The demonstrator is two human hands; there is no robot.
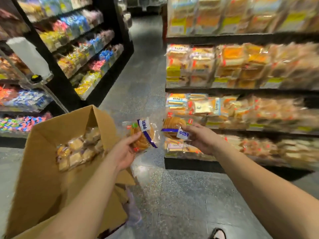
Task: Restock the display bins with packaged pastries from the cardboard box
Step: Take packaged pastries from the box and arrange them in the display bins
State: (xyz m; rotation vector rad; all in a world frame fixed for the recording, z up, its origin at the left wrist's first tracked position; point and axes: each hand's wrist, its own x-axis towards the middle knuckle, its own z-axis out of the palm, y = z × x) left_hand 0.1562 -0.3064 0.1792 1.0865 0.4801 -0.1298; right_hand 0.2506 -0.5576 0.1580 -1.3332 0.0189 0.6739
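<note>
Each hand carries one pastry packet between the cardboard box [43, 152] and the shelves [241, 91]. The left hand [123, 152] fingers grip one packet [142, 133]; the right hand [200, 138] pinches another [172, 126]. Next, probably, reach right and set both into a low bin [189, 149].

The shop is dim, and the light falls from above. The floor [181, 190] shines pale and speckled near the middle and turns dark far down the aisle. The shelves on the right [259, 69] are smeared with blur, most of all near the edge. The shelves on the left [77, 49] look bent and fuzzy. The middle looks sharpest.
</note>
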